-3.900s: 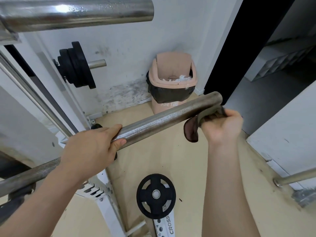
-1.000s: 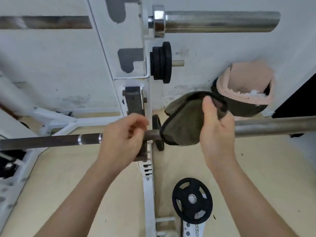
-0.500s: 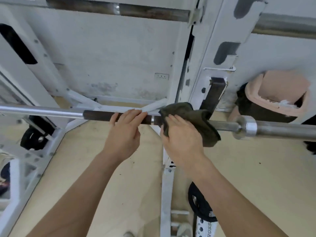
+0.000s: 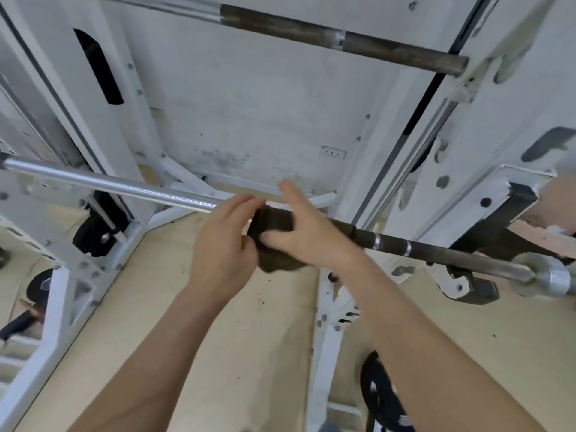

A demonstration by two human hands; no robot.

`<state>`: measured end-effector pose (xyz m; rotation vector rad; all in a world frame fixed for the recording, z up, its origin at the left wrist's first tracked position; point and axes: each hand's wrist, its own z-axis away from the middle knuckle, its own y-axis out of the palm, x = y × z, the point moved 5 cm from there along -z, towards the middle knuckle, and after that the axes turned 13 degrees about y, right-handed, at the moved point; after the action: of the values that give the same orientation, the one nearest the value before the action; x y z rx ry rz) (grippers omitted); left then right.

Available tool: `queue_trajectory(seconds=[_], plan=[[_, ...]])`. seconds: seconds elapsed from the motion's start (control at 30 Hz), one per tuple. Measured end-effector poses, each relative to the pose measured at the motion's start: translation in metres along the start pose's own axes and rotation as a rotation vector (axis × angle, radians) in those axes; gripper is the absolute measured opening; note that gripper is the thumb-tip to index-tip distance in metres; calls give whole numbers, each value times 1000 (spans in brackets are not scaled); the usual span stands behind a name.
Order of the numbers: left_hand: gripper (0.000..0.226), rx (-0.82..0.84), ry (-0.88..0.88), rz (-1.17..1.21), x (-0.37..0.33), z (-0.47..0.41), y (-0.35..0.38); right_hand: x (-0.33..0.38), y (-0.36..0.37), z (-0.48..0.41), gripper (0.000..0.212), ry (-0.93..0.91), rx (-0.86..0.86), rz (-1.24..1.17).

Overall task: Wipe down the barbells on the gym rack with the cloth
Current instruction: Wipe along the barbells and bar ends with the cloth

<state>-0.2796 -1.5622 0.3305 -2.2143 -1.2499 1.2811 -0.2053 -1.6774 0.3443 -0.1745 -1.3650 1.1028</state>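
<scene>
Scuffed white plaster wall (image 4: 249, 104) at back | white wall socket (image 4: 333, 152) low on it | beige wooden floor (image 4: 249, 338) | black round weight plate (image 4: 378, 397) bottom right | pink plastic bin (image 4: 561, 194) at right edge

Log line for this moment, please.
step: wiping barbell | cloth: wrapped round shaft | right hand: grips cloth | left hand: holds barbell beside cloth

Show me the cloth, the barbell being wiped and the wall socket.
cloth (image 4: 276, 221), head view, its upper fold over the bar
barbell (image 4: 436, 253), head view, dark shaft right of the cloth
wall socket (image 4: 333, 152), head view, its faceplate
</scene>
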Motion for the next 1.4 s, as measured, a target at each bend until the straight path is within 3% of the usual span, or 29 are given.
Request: queue_trajectory(seconds=[0.1, 0.17, 0.23, 0.33, 0.5, 0.57, 0.63, 0.73, 0.8, 0.87, 0.97, 1.4], plan=[[40, 143, 290, -238, -31, -11, 34, -32, -59, 11, 51, 125, -345, -175], [49, 333, 439, -380, -43, -13, 78, -56, -73, 8, 41, 207, -498, -136], [45, 388, 509, -461, -38, -18, 103, -76, -65, -2, 36, 316, -505, 38], [37, 330, 531, -517, -19, -29, 105, -88, -51, -10, 46, 364, -465, 462], [42, 256, 446, -544, 16, -41, 73, -95, -58, -21, 77, 401, -390, 451], [47, 248, 337, -602, 52, -45, 45, -97, -59, -24, 79, 434, -349, 507], [48, 215, 269, -660, 86, -50, 13, -92, -60, -25, 68, 454, -292, 610], [47, 161, 267, -681, 108, -56, -10, -50, -28, -39, 30, 216, -180, 771], [46, 176, 247, -671, 110, -56, -7, 0, 14, -56, 20, -7, -73, 726], [44, 168, 245, -663, 115, -56, -8, 47, 49, -78, 22, -115, -41, 654], [37, 97, 263, -646, 137, -58, -36, 95, 69, -106, 31, -161, -103, 572], [30, 29, 271, -562, 262, -55, -143, 224, 176, -166, 31, -257, 100, 386]])
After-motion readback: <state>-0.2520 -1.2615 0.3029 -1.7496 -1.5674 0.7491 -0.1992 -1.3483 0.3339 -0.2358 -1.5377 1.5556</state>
